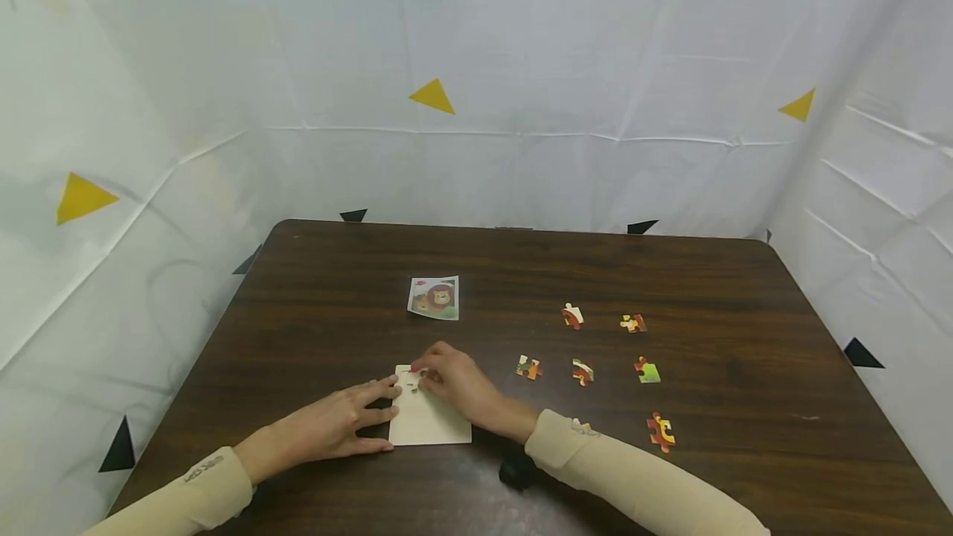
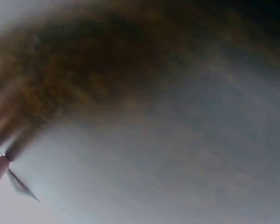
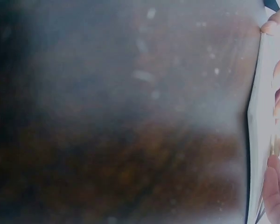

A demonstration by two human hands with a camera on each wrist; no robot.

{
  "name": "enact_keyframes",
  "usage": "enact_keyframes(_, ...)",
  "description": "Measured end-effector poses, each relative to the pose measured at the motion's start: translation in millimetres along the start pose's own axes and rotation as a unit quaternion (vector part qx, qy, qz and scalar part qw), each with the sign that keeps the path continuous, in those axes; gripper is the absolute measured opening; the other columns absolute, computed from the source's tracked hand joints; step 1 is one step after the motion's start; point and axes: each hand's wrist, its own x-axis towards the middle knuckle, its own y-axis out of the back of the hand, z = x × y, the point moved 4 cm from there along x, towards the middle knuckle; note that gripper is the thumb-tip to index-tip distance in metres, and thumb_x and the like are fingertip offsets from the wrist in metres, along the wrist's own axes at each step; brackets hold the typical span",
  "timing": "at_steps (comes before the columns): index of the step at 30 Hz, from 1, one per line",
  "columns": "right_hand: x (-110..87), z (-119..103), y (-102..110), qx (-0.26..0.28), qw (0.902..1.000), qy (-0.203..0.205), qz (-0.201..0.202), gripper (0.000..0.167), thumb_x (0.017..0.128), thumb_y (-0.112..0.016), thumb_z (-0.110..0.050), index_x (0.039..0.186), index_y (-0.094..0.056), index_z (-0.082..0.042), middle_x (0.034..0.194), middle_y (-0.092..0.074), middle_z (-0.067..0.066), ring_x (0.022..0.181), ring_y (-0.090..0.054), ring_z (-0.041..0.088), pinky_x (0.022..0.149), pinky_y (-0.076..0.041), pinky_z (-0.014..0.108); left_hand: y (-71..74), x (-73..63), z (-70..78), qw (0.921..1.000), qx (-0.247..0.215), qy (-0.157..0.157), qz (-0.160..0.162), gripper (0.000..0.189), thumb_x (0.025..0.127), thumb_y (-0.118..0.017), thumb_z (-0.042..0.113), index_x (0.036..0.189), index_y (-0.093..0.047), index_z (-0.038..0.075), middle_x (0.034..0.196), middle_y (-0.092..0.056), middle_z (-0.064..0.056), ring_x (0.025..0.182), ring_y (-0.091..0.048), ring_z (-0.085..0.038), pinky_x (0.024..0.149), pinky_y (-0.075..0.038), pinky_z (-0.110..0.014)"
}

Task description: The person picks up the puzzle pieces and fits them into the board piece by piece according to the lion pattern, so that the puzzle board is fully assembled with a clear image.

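A pale square board (image 1: 432,427) lies flat near the front of the dark table. At its left edge my left hand (image 1: 346,420) rests with its fingers spread, the fingertips touching the rim. Over the board's upper left corner, my right hand (image 1: 457,383) pinches a small jigsaw puzzle piece (image 1: 413,383), partly covered by the fingers. Behind the board lies a small lion picture (image 1: 434,298). In the right wrist view the board (image 3: 259,121) shows edge-on, with fingers (image 3: 276,191) at its surface. The left wrist view is mostly blurred.
Several loose jigsaw pieces lie to the right, among them a green one (image 1: 648,370) and a red and yellow one (image 1: 660,432). Another piece (image 1: 581,423) is partly behind the right sleeve. A black object (image 1: 516,472) sits below the right forearm. White sheeting (image 1: 521,180) surrounds the table.
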Motion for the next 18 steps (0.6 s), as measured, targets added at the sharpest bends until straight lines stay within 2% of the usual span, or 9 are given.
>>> enact_keyframes(6,0.6,-2.5,-4.8,-0.038,0.9989,0.016,-0.022,0.022,0.090,-0.067,-0.004,0.112,-0.069,-0.004,0.110,-0.061,0.008,0.089,-0.061,0.012,0.074,-0.050,0.016,-1.9,-0.1,-1.2,1.0000,-0.005,0.000,0.004,0.046,0.089,-0.067,0.041,0.115,-0.070,0.003,0.132,-0.054,-0.018,0.119,-0.055,-0.037,0.089,-0.053,-0.043)
enact_keyframes(12,2.2,-6.1,-7.2,-0.095,0.9943,0.036,-0.033,0.016,0.091,-0.067,-0.008,0.106,-0.072,-0.006,0.109,-0.060,0.005,0.099,-0.060,0.013,0.080,-0.050,0.016,-2.2,-0.6,-1.1,0.9999,-0.015,0.002,0.006,0.045,0.089,-0.068,0.040,0.116,-0.070,0.004,0.132,-0.053,-0.017,0.120,-0.055,-0.038,0.088,-0.054,-0.041)
enact_keyframes(18,2.1,-9.4,-5.8,-0.100,0.9932,0.048,-0.034,0.015,0.090,-0.067,-0.007,0.104,-0.073,-0.004,0.108,-0.060,0.004,0.098,-0.059,0.012,0.079,-0.049,0.013,-1.8,-0.8,-1.0,0.9998,-0.018,0.005,0.007,0.043,0.089,-0.068,0.039,0.116,-0.071,0.005,0.138,-0.049,-0.018,0.115,-0.059,-0.032,0.083,-0.056,-0.033)
